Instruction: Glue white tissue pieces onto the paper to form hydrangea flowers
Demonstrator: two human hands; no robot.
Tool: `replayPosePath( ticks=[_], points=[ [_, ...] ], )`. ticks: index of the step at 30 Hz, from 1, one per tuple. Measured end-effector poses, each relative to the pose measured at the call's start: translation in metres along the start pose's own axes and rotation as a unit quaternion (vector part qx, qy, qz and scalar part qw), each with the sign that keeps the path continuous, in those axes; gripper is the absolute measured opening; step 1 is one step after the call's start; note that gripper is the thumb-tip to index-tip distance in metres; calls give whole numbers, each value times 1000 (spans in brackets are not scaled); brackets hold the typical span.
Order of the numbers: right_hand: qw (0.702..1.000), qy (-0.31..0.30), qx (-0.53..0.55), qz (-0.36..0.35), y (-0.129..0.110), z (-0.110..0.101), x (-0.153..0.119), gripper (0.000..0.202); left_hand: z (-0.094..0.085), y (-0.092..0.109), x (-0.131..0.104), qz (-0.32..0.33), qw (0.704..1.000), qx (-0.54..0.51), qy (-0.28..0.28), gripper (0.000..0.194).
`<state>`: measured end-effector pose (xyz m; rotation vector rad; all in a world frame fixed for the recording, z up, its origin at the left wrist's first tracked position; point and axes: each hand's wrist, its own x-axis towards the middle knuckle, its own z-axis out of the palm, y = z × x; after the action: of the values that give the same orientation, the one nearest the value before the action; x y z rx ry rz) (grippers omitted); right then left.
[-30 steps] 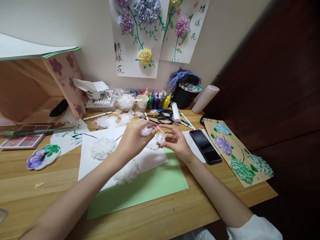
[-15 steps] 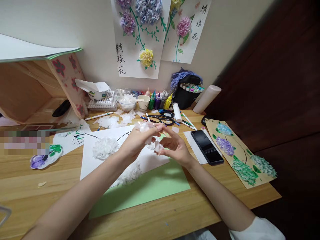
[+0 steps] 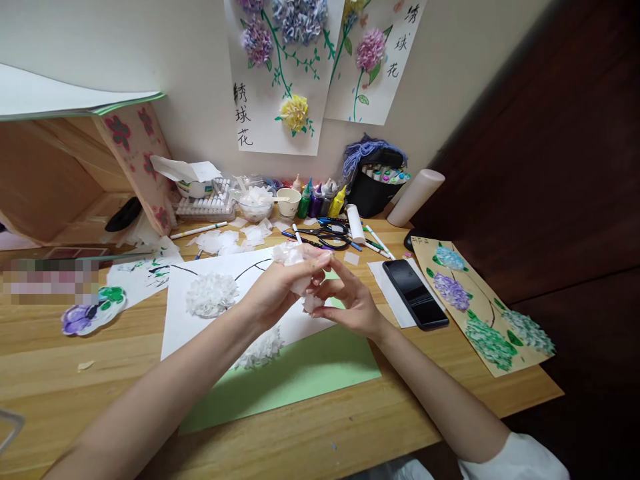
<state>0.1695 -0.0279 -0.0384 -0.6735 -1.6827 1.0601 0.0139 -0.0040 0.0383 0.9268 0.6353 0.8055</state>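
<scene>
My left hand [image 3: 283,283] is closed around a bunch of white tissue paper [image 3: 289,254], which shows above and below its fingers. My right hand [image 3: 353,298] meets it, fingertips touching, and pinches a small crumpled tissue piece [image 3: 313,304] between thumb and fingers. Both hands hover over a white sheet of paper [image 3: 175,327] with drawn dark stems. On that sheet sit two ruffled white paper flowers, one at the left [image 3: 213,295] and another nearer the front edge [image 3: 261,349], partly behind my left forearm. Green paper [image 3: 300,380] lies beneath the sheet.
Loose tissue squares [image 3: 220,241], a bowl of tissue [image 3: 256,204], a paper cup [image 3: 289,203], paint bottles [image 3: 317,201] and black scissors [image 3: 330,235] line the back. At the right lie a phone [image 3: 415,293] and a flower picture [image 3: 470,300]. A painted box [image 3: 133,160] stands left.
My fingertips have drawn closer together, and the tissue piece by my right thumb has shifted slightly lower and looks more gathered. The view has tilted a little.
</scene>
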Motion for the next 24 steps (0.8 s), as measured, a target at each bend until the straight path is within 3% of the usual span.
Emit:
replayPosePath(
  ticks=[4, 8, 14, 18, 21, 24],
  points=[
    [1000, 15, -23, -9, -5, -1, 1, 79, -5, 3, 2, 31, 996, 77, 14, 26],
    [995, 96, -34, 18, -7, -8, 2, 65, -9, 8, 3, 87, 982, 163, 25, 33],
    [994, 103, -32, 28, -8, -14, 3, 54, -7, 9, 0, 196, 931, 299, 73, 28],
    [993, 99, -23, 51, -9, -14, 4, 47, -8, 8, -2, 293, 876, 370, 94, 20],
    [989, 137, -7, 61, -9, -15, 7, 38, -10, 7, -1, 314, 851, 406, 115, 21],
    [979, 197, -11, 55, -9, -14, 9, 32, -10, -1, 1, 306, 850, 414, 107, 21]
  ],
)
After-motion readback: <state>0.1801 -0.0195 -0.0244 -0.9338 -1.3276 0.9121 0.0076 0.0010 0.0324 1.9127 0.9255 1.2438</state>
